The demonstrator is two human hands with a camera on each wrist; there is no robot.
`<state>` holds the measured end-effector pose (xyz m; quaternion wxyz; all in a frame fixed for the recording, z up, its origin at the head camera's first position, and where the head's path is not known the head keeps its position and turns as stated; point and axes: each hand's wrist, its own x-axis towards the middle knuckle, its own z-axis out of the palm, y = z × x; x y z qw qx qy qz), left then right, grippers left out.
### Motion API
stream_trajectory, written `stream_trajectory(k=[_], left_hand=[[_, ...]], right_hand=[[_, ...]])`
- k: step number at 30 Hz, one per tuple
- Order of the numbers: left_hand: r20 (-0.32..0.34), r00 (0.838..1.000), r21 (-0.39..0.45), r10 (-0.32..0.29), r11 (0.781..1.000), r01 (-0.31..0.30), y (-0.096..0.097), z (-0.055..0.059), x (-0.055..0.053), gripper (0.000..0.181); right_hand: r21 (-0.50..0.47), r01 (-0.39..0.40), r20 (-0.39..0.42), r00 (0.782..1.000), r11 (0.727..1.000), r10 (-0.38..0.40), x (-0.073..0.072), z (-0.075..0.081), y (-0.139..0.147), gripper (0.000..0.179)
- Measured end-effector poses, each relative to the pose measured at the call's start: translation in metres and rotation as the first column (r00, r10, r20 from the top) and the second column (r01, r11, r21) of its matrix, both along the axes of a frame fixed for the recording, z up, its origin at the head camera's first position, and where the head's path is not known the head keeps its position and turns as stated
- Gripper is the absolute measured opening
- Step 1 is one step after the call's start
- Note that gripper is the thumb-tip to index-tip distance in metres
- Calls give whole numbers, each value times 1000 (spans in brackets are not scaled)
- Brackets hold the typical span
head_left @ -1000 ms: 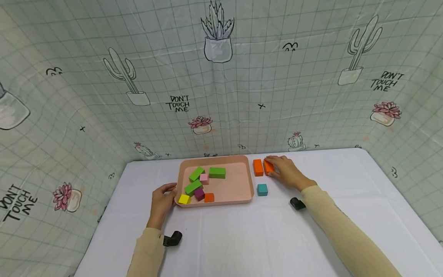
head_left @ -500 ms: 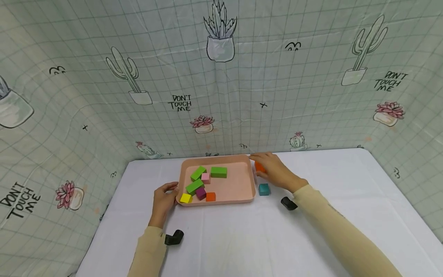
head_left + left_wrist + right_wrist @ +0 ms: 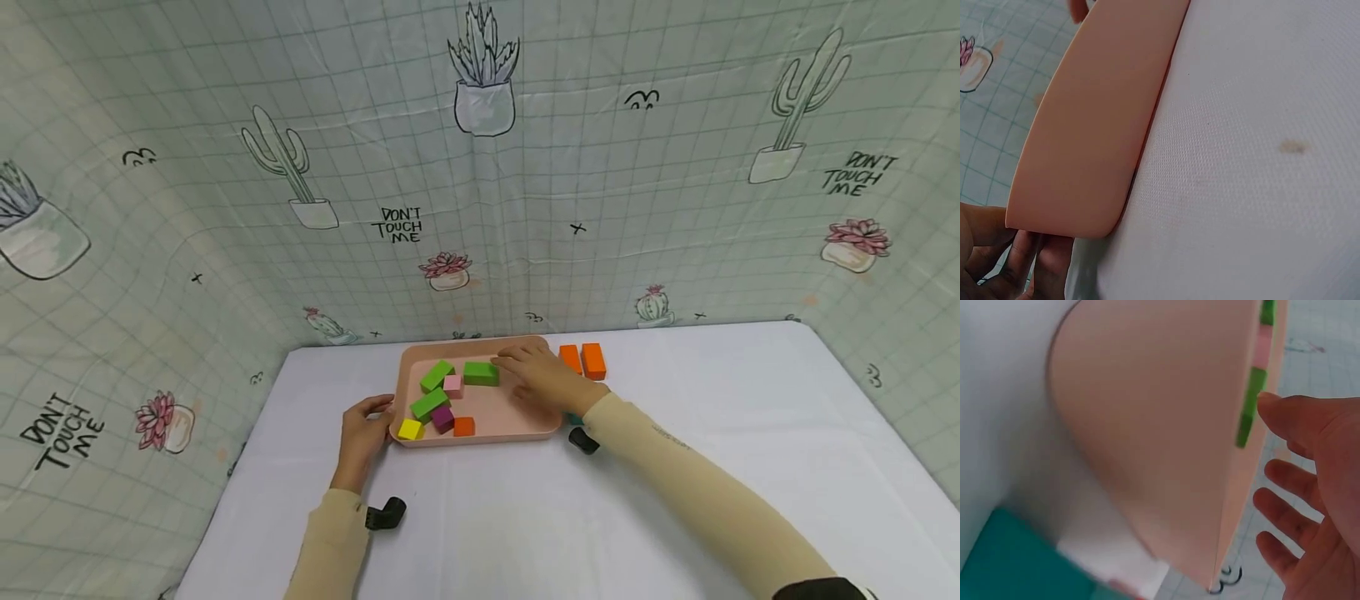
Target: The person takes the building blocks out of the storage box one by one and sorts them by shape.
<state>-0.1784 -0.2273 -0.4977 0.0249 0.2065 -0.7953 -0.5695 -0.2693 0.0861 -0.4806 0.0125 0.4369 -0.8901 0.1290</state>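
A peach tray (image 3: pixel 510 417) holds several coloured blocks. My left hand (image 3: pixel 363 429) holds its left end; the left wrist view shows those fingers against the end of the tray's wall (image 3: pixel 1085 125). My right hand (image 3: pixel 547 379) hovers over the tray's right half, fingers loosely spread and nothing between them. Its fingertips lie close to a long green block (image 3: pixel 480 373). From the right wrist, the thumb (image 3: pixel 1285 412) overlaps the tray's rim and a green block (image 3: pixel 1250 406). Also inside are two more green blocks (image 3: pixel 430 405), a pink (image 3: pixel 453 386), a purple (image 3: pixel 442 419), a yellow (image 3: pixel 410 429) and an orange one (image 3: pixel 463 427).
Two orange blocks (image 3: pixel 593 361) stand side by side right of the tray. A teal block (image 3: pixel 574 419), partly hidden by the right wrist, sits nearer the front. White cloth (image 3: pixel 465 517) covers the table, and a cactus-print sheet (image 3: pixel 525 208) hangs behind.
My right hand has moved left from the two orange blocks to above the tray, leaving them on the table. My left hand has stayed at the tray's left end.
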Motion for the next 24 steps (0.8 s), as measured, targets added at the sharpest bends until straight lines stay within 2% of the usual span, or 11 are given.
stream_trajectory(k=[7, 14, 20, 24], left_hand=[[0, 1000, -1, -11, 1000, 11, 0, 1, 1, 31], [14, 1000, 6, -14, 1000, 14, 1, 0, 1, 32], [-7, 1000, 9, -15, 1000, 15, -1, -4, 1, 31], [-21, 1000, 9, -15, 1000, 16, -2, -4, 1, 30]], right_hand=[[62, 18, 107, 994, 998, -24, -5, -1, -16, 54], [94, 3, 35, 999, 996, -6, -10, 3, -24, 49], [144, -24, 48, 999, 989, 17, -18, 9, -28, 54], [218, -34, 3, 999, 975, 34, -22, 15, -31, 60]])
